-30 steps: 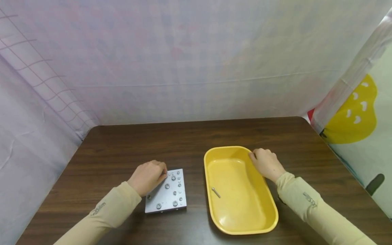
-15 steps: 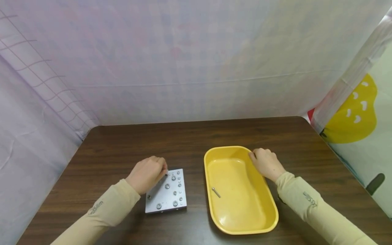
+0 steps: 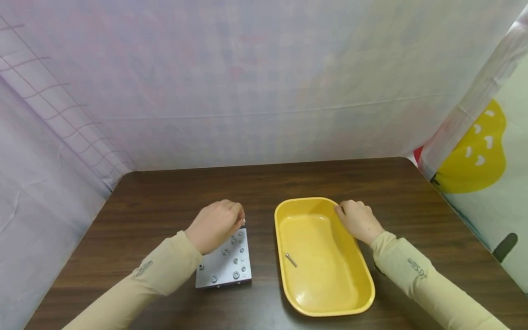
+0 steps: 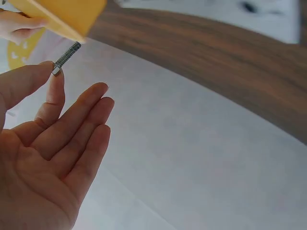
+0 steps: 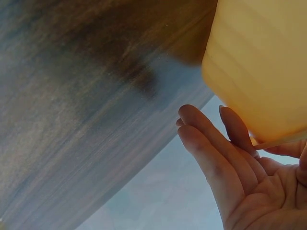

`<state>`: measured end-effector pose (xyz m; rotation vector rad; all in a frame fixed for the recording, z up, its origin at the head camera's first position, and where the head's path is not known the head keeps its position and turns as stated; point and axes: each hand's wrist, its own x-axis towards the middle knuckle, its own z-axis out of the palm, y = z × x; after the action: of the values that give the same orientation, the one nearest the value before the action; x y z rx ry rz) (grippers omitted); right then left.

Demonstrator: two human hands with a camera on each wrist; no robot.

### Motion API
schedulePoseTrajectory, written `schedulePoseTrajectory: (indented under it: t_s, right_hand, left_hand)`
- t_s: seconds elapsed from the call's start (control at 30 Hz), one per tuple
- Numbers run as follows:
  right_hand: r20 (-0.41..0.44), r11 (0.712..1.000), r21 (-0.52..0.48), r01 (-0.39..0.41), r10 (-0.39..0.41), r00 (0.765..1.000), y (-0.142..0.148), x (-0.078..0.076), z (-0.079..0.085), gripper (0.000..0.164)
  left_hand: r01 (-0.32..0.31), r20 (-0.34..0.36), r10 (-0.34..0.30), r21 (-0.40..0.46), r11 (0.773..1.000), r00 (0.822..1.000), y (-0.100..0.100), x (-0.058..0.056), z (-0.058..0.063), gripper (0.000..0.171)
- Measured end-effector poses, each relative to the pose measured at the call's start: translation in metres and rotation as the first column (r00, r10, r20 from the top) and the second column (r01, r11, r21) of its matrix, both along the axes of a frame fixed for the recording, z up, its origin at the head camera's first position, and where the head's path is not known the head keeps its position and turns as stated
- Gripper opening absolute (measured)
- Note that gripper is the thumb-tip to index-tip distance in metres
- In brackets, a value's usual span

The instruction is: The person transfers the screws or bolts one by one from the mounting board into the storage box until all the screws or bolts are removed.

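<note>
Pinching the bolt [image 4: 64,58] by its head between thumb and forefinger, my left hand [image 3: 216,224] kept a narrow grip while its other three fingers stayed loosely extended. The threaded shank stuck out past the fingertips, touching nothing that I could make out.

Just under that hand and partly hidden by it lay the metal plate [image 3: 216,266], its near side showing more fasteners [image 3: 236,275] set in its face. Half a second earlier the hand had been over the plate's far left part; by this moment it had shifted rightward and away from me, to about the far edge. To my judgement, that meant the bolt was free of the plate and carried by my fingers alone.

To the right of my left hand, apart from it, sat the yellow tray [image 3: 321,286], with a bolt-like piece [image 3: 291,260] lying inside by the wall nearer that hand. On the tray's opposite rim, toward its far corner, my right hand [image 3: 358,220] held on between thumb and finger, and it had not moved. Beyond both hands ran the bare wood of the desk [image 3: 177,192], then the pale hanging cloth [image 3: 264,82].
</note>
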<state>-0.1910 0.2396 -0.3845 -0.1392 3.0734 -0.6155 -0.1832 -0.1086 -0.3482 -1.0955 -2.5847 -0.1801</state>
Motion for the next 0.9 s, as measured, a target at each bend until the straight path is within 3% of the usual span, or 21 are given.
schedulePoseTrajectory:
  t_s: [0.4,0.67,0.9]
  right_hand:
    - [-0.013,1.000,0.007,-0.002,0.002,1.000,0.000,0.000,0.002,0.037]
    - [-0.015,1.000,-0.003,0.002,-0.002,1.000,-0.001,0.000,0.002,0.039]
    - [0.002,1.000,-0.007,0.005,-0.005,1.000,-0.001,0.000,0.000,0.039]
  left_hand:
    - [0.125,-0.008,-0.126,-0.093,0.988,0.992,0.051,0.006,0.026,0.009]
    - [0.172,-0.011,-0.179,-0.221,0.960,0.984,0.080,0.006,0.026,0.014]
    - [0.202,0.035,-0.202,-0.312,0.928,0.979,0.101,0.005,0.022,0.017]
